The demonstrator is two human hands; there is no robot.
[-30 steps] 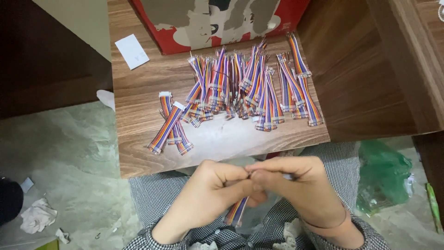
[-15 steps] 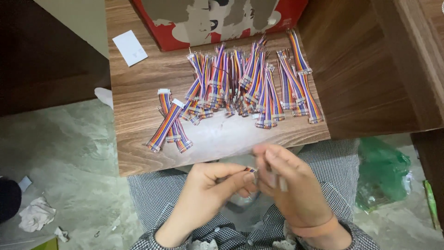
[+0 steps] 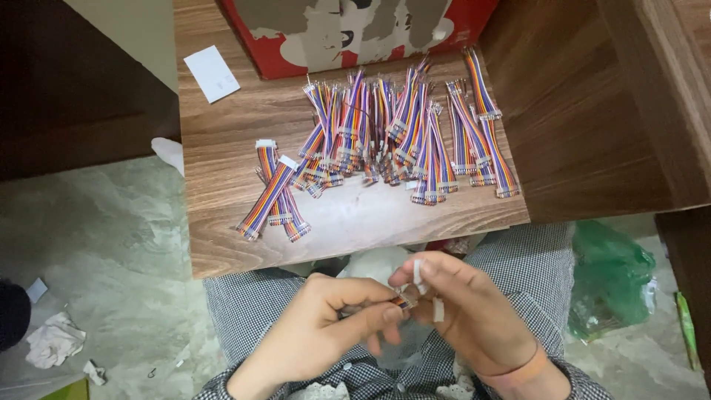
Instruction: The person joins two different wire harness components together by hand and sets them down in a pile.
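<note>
Small connector piece pinched between both hands above the lap
The connector piece [image 3: 404,301] is gripped by closed left hand [image 3: 326,330] from 9 o'clock and right hand [image 3: 466,311] from 3 o'clock; cable pile [image 3: 385,133] lies at 12 o'clock on the table [image 3: 222,148]

Two bare hands, left hand [image 3: 318,330] and right hand [image 3: 466,311], small pale strips of tape stuck on the right fingers [image 3: 419,271], an orange band around the right wrist, black-and-white checked sleeves with pale lace-like edging at the cuffs, matching checked fabric over the lap
</note>
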